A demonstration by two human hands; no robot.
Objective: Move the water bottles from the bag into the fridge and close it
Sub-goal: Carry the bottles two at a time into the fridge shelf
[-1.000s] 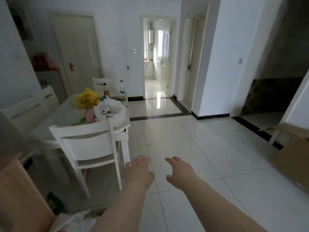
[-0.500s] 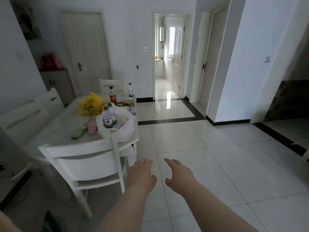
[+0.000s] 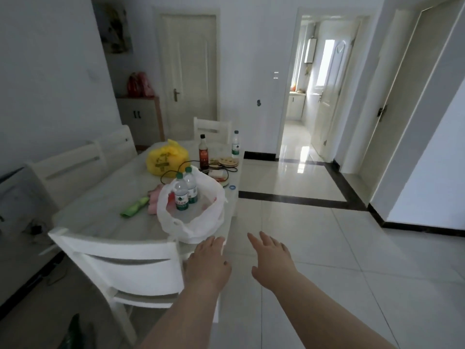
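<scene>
**Both hands empty, just short of the bag**

White chair (image 3: 118, 260) backs onto the near edge of the table (image 3: 100, 212), left of the hands. White bag (image 3: 201, 226) sits at the table's near right corner with its mouth open. Two water bottles (image 3: 181, 196) stand upright inside, touching. A third bottle (image 3: 235, 146) stands at the far edge, outside the bag.

Left hand (image 3: 207, 263) is flat with straight fingers, holds nothing, tips just beside the bag's near wall. Right hand (image 3: 273, 260) is likewise empty, fingers spread, over the floor.

Step, my read: take the bottles out. Grip each body below the cap and lift straight up so the limp rim doesn't drag. The bag is close to the table edge and could slide off.

Tile floor (image 3: 327, 248) to the right gives room to turn, with a doorway (image 3: 309, 96) beyond. Fridge not in view.
</scene>
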